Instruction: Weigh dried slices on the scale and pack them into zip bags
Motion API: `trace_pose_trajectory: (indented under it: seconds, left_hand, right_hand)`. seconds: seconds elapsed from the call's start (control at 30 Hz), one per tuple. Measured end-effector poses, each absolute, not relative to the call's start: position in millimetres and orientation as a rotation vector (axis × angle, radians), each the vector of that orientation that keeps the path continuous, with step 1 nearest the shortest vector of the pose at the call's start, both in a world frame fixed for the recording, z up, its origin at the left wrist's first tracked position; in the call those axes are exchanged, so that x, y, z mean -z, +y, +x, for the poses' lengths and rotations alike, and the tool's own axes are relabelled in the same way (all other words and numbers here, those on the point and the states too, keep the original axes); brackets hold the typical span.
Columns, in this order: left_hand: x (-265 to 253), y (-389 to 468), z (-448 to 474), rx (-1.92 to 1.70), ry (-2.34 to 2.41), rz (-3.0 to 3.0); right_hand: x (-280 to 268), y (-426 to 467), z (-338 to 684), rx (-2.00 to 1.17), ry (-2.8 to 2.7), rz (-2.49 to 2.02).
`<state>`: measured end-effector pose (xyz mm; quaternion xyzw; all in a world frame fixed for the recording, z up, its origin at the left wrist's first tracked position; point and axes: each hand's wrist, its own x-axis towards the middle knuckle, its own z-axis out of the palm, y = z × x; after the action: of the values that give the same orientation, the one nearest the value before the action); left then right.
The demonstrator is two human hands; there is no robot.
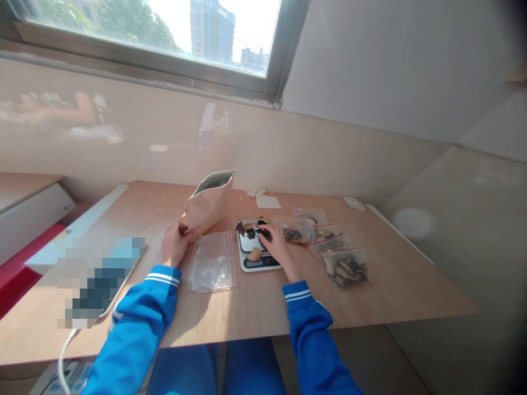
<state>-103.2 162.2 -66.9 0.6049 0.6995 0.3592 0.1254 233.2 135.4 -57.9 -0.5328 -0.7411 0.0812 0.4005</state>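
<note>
My left hand (175, 243) is closed on the lower left corner of a tan paper bag (209, 204), which stands tilted with its mouth open. My right hand (276, 242) reaches over a white kitchen scale (242, 245), its fingers closed around a dark dried piece (264, 233) that looks like dried mushroom. Other dark and tan pieces lie on the scale's plate. One tan piece (254, 254) rests at its front, partly over the display. Between the bag and the scale's front lie flat clear zip bags (212, 263).
Several zip bags of dried slices (348, 269) lie right of the scale. A white paper (268, 202) and crumpled tissues (354, 204) are at the back. A blurred-out tablet-like device (111, 274) with a white cable (63, 351) lies at the left.
</note>
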Motion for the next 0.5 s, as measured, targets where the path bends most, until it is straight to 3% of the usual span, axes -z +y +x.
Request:
trace_pose_trajectory:
  seconds: [0.27, 0.5]
  left_hand:
    - [65.8, 161.7, -103.0, -1.032, 2.046, 1.78]
    - [65.4, 160.6, -102.8, -1.058, 2.009, 1.763]
  right_hand:
    - [46.2, 144.3, 221.4, -0.118, -1.747, -1.504]
    - [24.6, 140.8, 177.0, -0.03, -2.22, -1.401]
